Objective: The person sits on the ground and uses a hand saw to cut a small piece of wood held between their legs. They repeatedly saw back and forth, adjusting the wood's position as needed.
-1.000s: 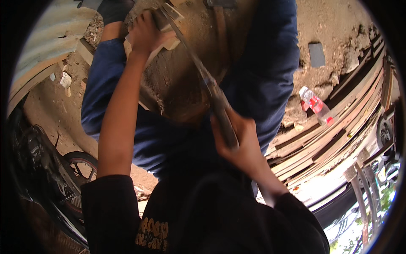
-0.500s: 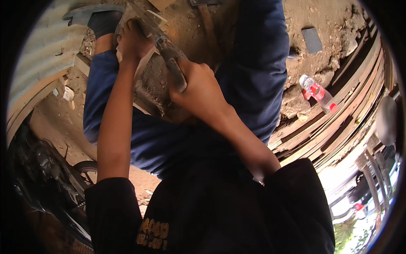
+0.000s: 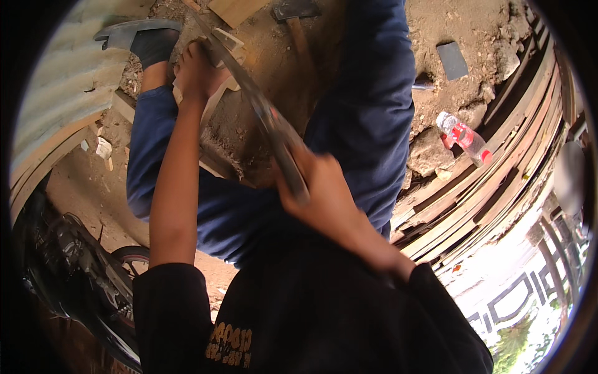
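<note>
My right hand (image 3: 324,187) is wrapped round the dark handle of a long-bladed, saw-like hand tool (image 3: 249,90). Its narrow blade runs away to the upper left, past my left hand; motion blur hides any teeth. My left hand (image 3: 199,70) is closed over a pale piece of wood (image 3: 232,40), close beside the blade. The fingers partly cover this wood, and a lighter part of it shows below the wrist. Both hands are between my legs, low over the dirt ground.
A hatchet-like tool (image 3: 294,11) with a wooden handle lies ahead, near a flat board (image 3: 233,9). Rightward are a dark flat rectangle (image 3: 452,60), a plastic bottle (image 3: 464,138) and stacked planks (image 3: 498,187). Corrugated sheeting (image 3: 68,75) and a motorcycle (image 3: 75,274) stand left.
My right hand has drawn the long-bladed tool back toward my body and slightly right. My left hand stays on the wood, nearly unmoved.
</note>
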Demonstrator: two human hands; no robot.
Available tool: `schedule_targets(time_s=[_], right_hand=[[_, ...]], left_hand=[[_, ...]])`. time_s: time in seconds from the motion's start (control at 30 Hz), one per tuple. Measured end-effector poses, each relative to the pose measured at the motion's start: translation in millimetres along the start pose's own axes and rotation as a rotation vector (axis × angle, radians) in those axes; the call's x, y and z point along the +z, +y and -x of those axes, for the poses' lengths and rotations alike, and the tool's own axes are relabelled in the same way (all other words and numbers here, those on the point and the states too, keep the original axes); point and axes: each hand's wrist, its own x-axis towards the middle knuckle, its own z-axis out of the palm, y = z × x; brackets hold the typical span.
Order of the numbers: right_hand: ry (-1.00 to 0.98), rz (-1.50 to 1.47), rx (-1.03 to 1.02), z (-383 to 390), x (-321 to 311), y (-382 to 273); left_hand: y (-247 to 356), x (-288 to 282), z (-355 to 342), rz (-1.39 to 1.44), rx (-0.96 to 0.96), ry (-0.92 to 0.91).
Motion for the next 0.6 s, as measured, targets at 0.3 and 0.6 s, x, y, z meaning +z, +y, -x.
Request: schedule_targets(time_s=[0.3,0.6], right_hand=[[-0.025,-0.012,0.035,-41.1,12.8,5.3],[0.049,0.021,-0.037,-44.3,29.2,13.3]], left_hand=[[5.1,-8.3,5.1,0.005,-0.044,-0.017],[15.8,-12.8,1.0,0.001,-0.031,0.031]])
